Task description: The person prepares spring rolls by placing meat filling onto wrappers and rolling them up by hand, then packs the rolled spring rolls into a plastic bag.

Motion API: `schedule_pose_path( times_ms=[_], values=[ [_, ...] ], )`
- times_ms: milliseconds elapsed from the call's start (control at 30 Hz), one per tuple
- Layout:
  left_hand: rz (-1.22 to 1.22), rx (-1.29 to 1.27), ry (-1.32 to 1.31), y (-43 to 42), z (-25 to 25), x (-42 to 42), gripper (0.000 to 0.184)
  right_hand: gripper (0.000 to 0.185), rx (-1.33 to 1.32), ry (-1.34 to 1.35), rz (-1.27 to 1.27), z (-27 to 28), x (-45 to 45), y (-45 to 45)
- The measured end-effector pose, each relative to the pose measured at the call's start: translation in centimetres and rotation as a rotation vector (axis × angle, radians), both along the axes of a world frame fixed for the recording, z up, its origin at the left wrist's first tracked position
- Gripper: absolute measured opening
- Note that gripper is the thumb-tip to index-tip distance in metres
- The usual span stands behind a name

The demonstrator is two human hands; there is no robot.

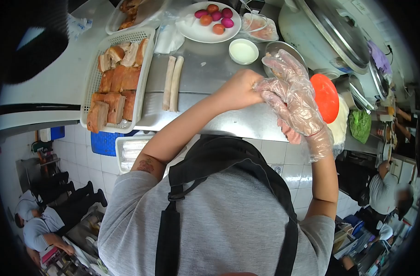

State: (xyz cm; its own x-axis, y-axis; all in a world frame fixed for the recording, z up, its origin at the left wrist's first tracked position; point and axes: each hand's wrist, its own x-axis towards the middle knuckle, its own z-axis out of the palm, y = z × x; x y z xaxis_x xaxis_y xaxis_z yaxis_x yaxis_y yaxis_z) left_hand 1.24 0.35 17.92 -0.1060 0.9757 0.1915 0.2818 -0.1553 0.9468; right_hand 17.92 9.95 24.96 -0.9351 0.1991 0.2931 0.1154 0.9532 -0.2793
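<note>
My left hand (240, 89) is bare and closed, its fingers pinching a clear plastic glove (304, 110) near a fingertip. That glove covers my right hand (288, 87), whose fingers are stretched out and apart, with loose film around them. Behind the right hand is a metal bowl (290, 47), partly hidden. A pink, meat-like piece (290, 133) shows below the gloved hand; its kind is unclear. Beyond my hands stands a white bowl (243, 51) with pale contents. Two long pale sticks (173, 85) lie on the steel counter (198, 78) left of my left hand.
A white basket (145, 69) holds several browned meat slabs (120, 83). Farther back sits a white plate (187, 30) with red and purple balls. At right are a large lidded pot (306, 32), a red-orange dish (325, 99) and bagged greens (359, 125). Other people work at both sides.
</note>
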Motion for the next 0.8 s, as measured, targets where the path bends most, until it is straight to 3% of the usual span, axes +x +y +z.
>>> schedule_pose_path(
  times_ms=[33,333,433,533,633,667,733,800],
  values=[
    [0.02,0.084,0.049,0.2,-0.4,0.0,0.024,0.026,0.04,-0.02,-0.004,0.2,-0.1,0.0],
    [0.136,0.051,0.105,-0.1,-0.6,0.5,0.024,0.029,0.224,-0.131,-0.068,0.3,-1.1,-1.4],
    [0.219,0.019,0.026,-0.7,-0.7,1.1,0.008,0.026,0.09,-0.103,0.047,0.4,-1.1,-0.3],
    [0.171,0.12,-0.112,-0.3,-1.9,-0.1,0.008,0.045,-0.402,0.168,0.025,0.3,-0.8,-0.3],
    [0.146,0.064,-0.471,-1.1,-0.3,0.8,0.018,0.062,-0.641,0.241,-0.087,-3.7,-0.6,-2.1],
    [0.122,0.08,-0.49,-0.9,-0.3,0.9,0.037,0.066,-0.723,0.266,-0.066,-5.8,-0.8,-2.5],
    [0.107,0.095,-0.445,-1.1,-0.1,0.9,0.039,0.053,-0.661,-0.128,-0.258,-8.5,-1.4,-3.8],
    [0.075,0.083,-0.478,-1.2,0.2,1.0,0.042,0.042,-0.684,0.238,-0.11,-14.6,-2.9,-3.6]
  ],
)
